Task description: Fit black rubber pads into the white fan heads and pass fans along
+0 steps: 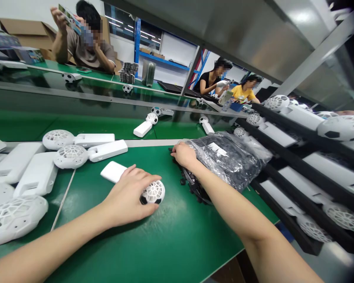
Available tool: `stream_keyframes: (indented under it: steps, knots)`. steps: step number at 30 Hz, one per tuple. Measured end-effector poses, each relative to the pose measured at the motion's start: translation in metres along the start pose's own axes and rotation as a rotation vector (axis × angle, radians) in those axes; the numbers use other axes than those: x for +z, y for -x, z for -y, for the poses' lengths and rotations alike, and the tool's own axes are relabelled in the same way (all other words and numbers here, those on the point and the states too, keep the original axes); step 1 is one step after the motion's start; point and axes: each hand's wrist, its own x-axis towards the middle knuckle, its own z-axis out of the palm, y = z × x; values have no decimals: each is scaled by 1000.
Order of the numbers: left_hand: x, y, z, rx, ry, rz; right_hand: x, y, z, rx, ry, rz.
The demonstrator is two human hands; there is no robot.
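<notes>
While my left hand (132, 193) curls snugly round the ball-patterned end of a white gadget (153, 191) on the green table (156, 245), it hides the middle. My right hand (184, 155) touches the edge of a shiny plastic bag (236, 161); I can't tell if it has hold, as its far side is hidden. More white things (14, 220) on my left get cut off. Farther back, people (85, 57) sit near blue shelves (165, 60).

- Round white-and-black plastic fan (153, 192): on flat green tabletop (171, 247), left of crumpled clear plastic bag (236, 157).
- Small black parts (192, 184): partly under bag, it seems.
</notes>
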Motion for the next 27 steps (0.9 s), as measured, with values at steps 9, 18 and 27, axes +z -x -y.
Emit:
stream_keyframes:
  steps: [9, 18, 27]
  knots:
    - [13, 9, -10, 45, 85, 42, -5, -19, -2, 32, -114, 157]
    - [2, 8, -1, 0, 79, 122, -12, 26, 4, -142, -373, -8]
    - [5, 5, 7, 54, 252, 128, -23, 128, 20, -457, -828, 60]
